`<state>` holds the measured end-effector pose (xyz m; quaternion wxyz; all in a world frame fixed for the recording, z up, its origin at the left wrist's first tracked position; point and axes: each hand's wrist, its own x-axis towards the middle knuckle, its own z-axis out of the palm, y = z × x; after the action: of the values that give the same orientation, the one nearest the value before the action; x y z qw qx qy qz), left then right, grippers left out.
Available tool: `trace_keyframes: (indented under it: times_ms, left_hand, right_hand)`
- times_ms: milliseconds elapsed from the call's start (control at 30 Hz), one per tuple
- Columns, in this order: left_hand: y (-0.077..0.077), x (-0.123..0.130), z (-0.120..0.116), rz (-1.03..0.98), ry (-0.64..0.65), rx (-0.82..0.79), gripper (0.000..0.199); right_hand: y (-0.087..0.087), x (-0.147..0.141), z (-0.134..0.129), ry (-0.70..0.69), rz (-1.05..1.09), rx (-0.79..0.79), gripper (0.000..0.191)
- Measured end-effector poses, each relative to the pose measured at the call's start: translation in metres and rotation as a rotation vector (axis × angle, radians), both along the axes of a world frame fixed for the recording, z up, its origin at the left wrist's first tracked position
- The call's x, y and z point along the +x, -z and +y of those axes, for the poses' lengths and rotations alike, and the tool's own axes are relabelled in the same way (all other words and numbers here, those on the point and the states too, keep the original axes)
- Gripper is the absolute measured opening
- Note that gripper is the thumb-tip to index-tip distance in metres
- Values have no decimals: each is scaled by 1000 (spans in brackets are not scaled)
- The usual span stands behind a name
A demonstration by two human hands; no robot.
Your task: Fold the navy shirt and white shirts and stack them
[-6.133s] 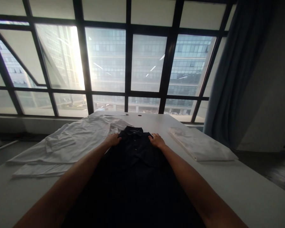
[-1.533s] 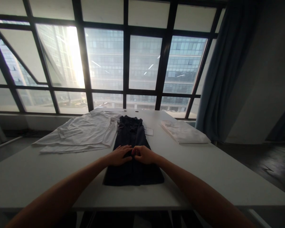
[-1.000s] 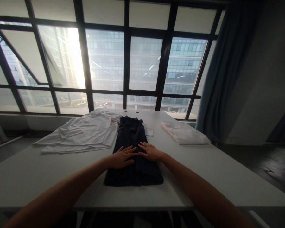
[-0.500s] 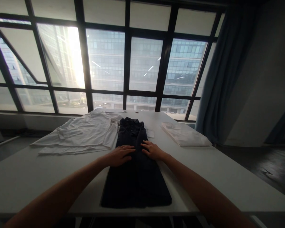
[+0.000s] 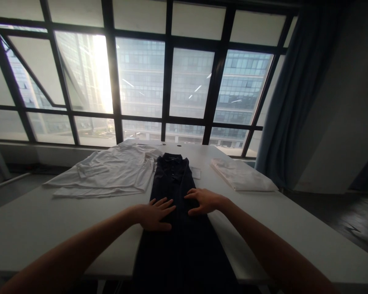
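Observation:
A dark collared shirt (image 5: 178,245) lies lengthwise on the white table, folded narrow, with its buttoned collar toward the window. Its lower part runs down to the table's front edge, where it blends into the dark below. Flat on the shirt's left half rests my left hand (image 5: 158,214), fingers spread. My right hand (image 5: 205,201) touches the right side of the shirt, fingers slightly bent and thumb apart. Neither hand grips the cloth.
To the left, a white shirt (image 5: 116,167) is spread out loosely. A folded white garment (image 5: 243,175) lies at the right of the table (image 5: 79,228). Beside the dark shirt's collar is a small pale card-like item (image 5: 196,173). Windows and a blue curtain (image 5: 282,122) stand beyond.
Both hands have slid down the dark shirt, toward me, and the left fingers have spread wider. The shirt's lower edge, on the table before, now reaches past the front edge.

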<state>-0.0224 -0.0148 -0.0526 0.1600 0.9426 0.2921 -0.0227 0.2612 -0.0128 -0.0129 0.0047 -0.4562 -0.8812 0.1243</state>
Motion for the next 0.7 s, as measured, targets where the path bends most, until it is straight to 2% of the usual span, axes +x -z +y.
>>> trace_keyframes:
  times_ms: [67,133,200,267,333,467,567,700]
  left_hand:
    - [-17,1,17,-19,58,-69,62]
    - [-36,4,46,-98,33,-68,47]
    - [-50,5,82,-226,-99,104,42]
    - [-55,2,121,-272,-213,304,39]
    - [-51,-5,156,-248,-284,390,37]
    - [-31,-19,210,-192,-280,342,37]
    - [-23,-24,239,-185,-213,311,34]
    - [-19,-24,266,-173,-185,273,32]
  right_hand:
    - [-8,1,17,-29,60,-48,45]
    - [-14,2,43,34,115,0,32]
    - [-17,2,75,167,139,147,36]
    - [-17,3,110,267,137,270,44]
    - [-14,6,142,294,131,307,50]
    - [-4,16,198,256,125,231,47]
    - [3,24,228,226,129,153,33]
    - [11,31,251,232,131,119,21]
